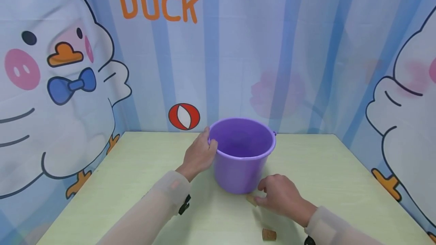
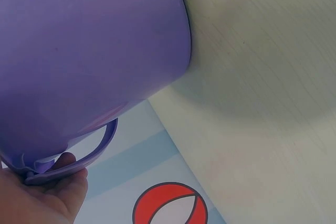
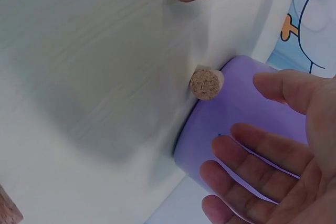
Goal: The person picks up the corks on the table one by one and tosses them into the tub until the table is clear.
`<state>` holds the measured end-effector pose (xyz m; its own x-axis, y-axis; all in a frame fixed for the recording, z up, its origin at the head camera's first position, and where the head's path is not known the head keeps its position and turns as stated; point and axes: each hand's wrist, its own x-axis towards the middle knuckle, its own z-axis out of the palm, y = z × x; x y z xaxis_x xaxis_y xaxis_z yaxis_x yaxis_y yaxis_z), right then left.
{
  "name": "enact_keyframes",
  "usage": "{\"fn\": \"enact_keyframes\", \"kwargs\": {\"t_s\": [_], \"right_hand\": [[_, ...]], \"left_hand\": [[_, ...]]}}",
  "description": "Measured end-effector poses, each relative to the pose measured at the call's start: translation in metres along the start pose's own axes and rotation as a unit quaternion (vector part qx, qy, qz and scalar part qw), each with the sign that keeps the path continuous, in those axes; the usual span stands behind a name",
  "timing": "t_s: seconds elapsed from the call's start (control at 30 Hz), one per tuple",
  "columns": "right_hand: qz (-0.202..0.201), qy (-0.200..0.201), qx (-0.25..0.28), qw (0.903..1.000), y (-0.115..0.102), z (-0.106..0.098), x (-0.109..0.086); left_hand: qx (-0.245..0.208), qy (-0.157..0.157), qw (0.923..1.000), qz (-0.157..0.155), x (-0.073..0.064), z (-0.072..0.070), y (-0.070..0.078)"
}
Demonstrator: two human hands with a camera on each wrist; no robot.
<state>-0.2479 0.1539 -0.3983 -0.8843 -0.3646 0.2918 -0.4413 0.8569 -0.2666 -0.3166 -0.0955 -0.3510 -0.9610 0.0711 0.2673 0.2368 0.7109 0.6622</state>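
Observation:
A purple bucket (image 1: 238,173) is at the middle of the table, its mouth facing up. My left hand (image 1: 200,152) grips the bucket at the left side of its rim, where the purple handle (image 2: 100,150) lies against the fingers in the left wrist view. Close to the bucket's base lies a small cork (image 3: 206,84). My right hand (image 1: 281,196) hovers beside that cork, with fingers spread and loosely bent in the right wrist view; nothing is in the palm. Nearer to me, a second cork (image 1: 269,234) lies on its side.
The pale table (image 1: 153,154) reaches back to a blue striped curtain (image 1: 231,48) printed with ducks and a red ball. Another cork (image 3: 8,208) shows at the lower left of the right wrist view.

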Motion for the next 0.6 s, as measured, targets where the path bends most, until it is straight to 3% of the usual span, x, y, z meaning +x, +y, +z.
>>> {"fn": "enact_keyframes", "kwargs": {"t_s": [0.33,0.6], "right_hand": [[-0.041,0.005,-0.008,0.9991,-0.002,0.008,0.001],[-0.040,0.000,-0.019,0.9990,-0.001,0.013,0.003]], "left_hand": [[-0.002,0.000,1.0000,-0.006,0.000,0.000,0.000],[-0.002,-0.001,1.0000,-0.010,-0.001,0.000,0.001]]}}
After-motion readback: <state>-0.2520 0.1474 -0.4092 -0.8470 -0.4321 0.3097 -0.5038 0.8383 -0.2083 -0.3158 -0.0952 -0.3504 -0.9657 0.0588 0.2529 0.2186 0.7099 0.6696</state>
